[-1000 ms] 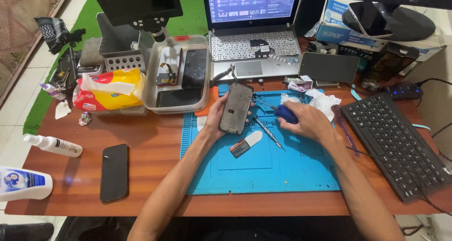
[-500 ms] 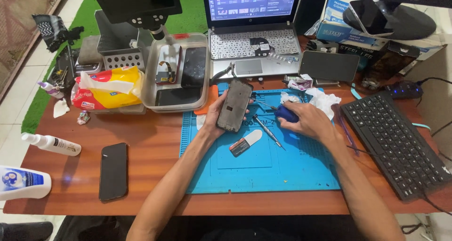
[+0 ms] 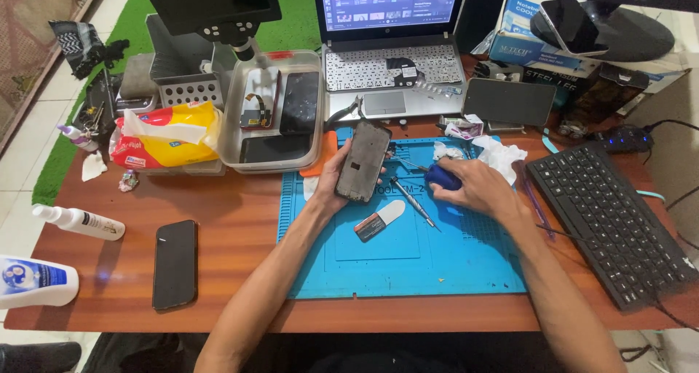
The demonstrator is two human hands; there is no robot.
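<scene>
Over blue mat [image 3: 378, 264], left hand [image 3: 331, 180] gripping phone frame [image 3: 362, 160]

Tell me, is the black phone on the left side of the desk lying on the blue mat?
No, the black phone lies on the bare wooden desk, apart from the blue mat to its right.
</scene>
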